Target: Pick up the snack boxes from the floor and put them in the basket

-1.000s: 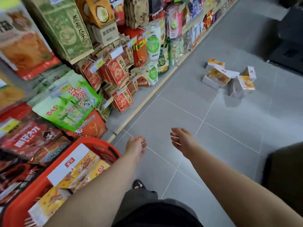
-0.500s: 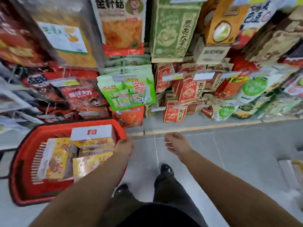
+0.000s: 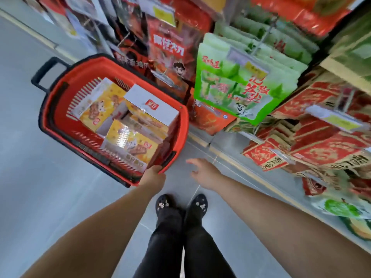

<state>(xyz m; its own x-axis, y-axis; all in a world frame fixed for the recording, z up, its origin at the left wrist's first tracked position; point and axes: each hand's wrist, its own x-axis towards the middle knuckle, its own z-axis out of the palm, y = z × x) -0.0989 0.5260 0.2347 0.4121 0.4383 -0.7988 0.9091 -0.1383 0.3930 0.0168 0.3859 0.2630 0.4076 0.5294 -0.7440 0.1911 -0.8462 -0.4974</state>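
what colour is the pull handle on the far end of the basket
The handle is black, on a red basket; it shows best in the head view.

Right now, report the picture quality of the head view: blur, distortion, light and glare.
Head view: motion blur smears the green packets and the red basket rim; the snack boxes read fairly clearly, with sheen on the front one's wrapper. Head view: the wide lens leans the shelves and stretches the arms; light is soft and even, no hard shadows.

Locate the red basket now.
Head view, upper left: the red basket is just left of the green snack packets, with the left hand gripping its near rim.
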